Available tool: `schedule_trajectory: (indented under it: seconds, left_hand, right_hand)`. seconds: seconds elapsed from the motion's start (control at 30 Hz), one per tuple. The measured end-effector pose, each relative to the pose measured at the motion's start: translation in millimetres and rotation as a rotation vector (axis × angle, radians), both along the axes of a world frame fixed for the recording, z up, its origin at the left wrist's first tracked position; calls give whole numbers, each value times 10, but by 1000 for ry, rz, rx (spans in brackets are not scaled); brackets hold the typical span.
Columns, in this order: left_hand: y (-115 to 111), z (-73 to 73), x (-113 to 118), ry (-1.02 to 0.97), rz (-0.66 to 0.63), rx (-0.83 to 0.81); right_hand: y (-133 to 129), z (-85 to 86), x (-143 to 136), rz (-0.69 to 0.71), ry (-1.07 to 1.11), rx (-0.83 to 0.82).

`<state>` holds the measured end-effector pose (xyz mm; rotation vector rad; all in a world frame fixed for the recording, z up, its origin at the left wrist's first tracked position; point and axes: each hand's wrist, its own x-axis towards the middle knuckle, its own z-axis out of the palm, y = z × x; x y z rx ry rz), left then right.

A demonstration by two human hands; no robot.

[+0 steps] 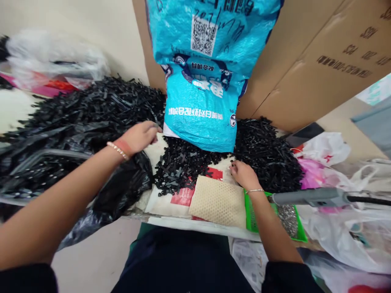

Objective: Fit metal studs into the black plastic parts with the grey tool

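A blue woven sack (200,110) with a printed code stands against the cartons, its lower end on a pile of small black plastic strips (180,162). My left hand (141,138) is beside the sack's lower left corner, fingers curled; what they hold, if anything, is hidden. My right hand (244,175) is right of the loose strips, thumb and fingers pinched together at a tiny dark bit too small to name. Between my hands and my body lies a cream textured pad (220,201), on a white and red printed sheet (166,203).
Heaps of black strips (119,97) flank the sack. A black plastic bag (131,179) lines a bin at left. A green tray (302,234) of small metal parts and a grey handheld tool (308,198) with a cable are at right. Large cartons (293,81) stand behind.
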<state>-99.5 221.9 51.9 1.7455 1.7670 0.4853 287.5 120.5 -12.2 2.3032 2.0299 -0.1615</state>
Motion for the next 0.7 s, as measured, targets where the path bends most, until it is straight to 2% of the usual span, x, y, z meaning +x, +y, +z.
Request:
schedule_trajectory:
  seconds: [0.1,0.2,0.33,0.4,0.47,0.57,0.7]
  left_hand:
    - [-557,37,160,-695,-6,-207]
    - [-1105,-73,263,-1078,128,-324]
    - [-1601,-264,354,-1301,383,-374]
    - [-1759,-349,432,-1385,443,-397]
    - [-1879,-437,551,-1457,489,-401]
    - [-2002,-567,789,-1547,544,-409]
    - [-2089,-653,1115,-1572,536,-465]
  right_hand:
    - [63,-212,38,-44,-29,-57]
    - [84,-285,62,-49,-2,-32]
    - [89,-228,156,-42,78,31]
    - [52,-170,175,-26,208,163]
    - [-60,-112,139,6,429,333]
    - [-410,-50,-43,58,857,488]
    - [-977,-35,-465,74,1342,563]
